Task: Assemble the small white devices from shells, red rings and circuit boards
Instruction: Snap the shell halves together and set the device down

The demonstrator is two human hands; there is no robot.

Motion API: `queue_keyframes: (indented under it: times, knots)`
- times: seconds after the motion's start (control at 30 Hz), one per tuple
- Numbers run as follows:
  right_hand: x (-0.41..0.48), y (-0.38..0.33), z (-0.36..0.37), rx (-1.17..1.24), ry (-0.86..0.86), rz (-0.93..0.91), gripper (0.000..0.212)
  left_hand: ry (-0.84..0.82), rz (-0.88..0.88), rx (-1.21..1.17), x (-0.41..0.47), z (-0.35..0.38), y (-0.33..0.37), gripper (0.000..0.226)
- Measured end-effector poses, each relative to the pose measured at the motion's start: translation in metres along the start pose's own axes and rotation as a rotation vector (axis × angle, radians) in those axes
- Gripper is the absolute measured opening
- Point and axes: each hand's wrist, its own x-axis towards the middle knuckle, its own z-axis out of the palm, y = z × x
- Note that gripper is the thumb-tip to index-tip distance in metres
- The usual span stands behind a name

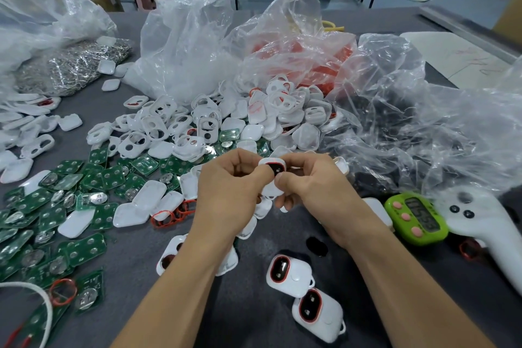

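**Grey bench (248, 305), two hands on one white device (273, 171)**

The white device is held above the middle of the bench, its red-rimmed dark window turned up toward the camera. The left hand (228, 192) pinches its left edge with curled fingers. The right hand (316, 186) pinches the right edge, its thumb pressed on the device's lower part.

Just below the hands, between the forearms, two finished devices (288, 272) lie touching each other on the bench. A third one (169, 254) is partly hidden under the left forearm. A small black oval piece (317, 246) lies beside the right wrist.

Behind the hands is a heap of white shells (226, 124). Green circuit boards (56, 206) spread out to the left, with a few red rings (169, 217) lying among them.

To the right are a green timer (416, 219) and, touching it, a white controller (480, 226). Crumpled clear plastic bags (186, 45) stand along the back of the bench. One bag (299, 45) holds red parts, and one at the far left (70, 65) holds silvery metal pieces.
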Motion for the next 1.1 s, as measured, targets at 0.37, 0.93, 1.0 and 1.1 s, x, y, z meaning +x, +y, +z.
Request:
queue_keyframes:
  times: [0.37,0.93,1.0,1.1]
  knots:
    - [-0.0001,0.0029,-0.0018,-0.019,0.018,-0.025,0.024,-0.131,-0.017,-0.080,-0.0007,-0.0044,0.0035,0.022]
    - [0.0013,0.0002,-0.0066,0.063,-0.014,0.056,0.015,-0.102,-0.030,-0.074,0.0008,-0.0064,0.0025,0.025]
    - [0.0022,-0.0004,-0.0075,0.096,-0.009,0.086,0.019,-0.104,-0.032,-0.071,0.0009,-0.0065,0.0028,0.025]
    - [0.0022,-0.0021,-0.0057,0.131,0.011,0.113,0.028,-0.117,-0.034,-0.057,-0.0003,-0.0063,0.0045,0.023]
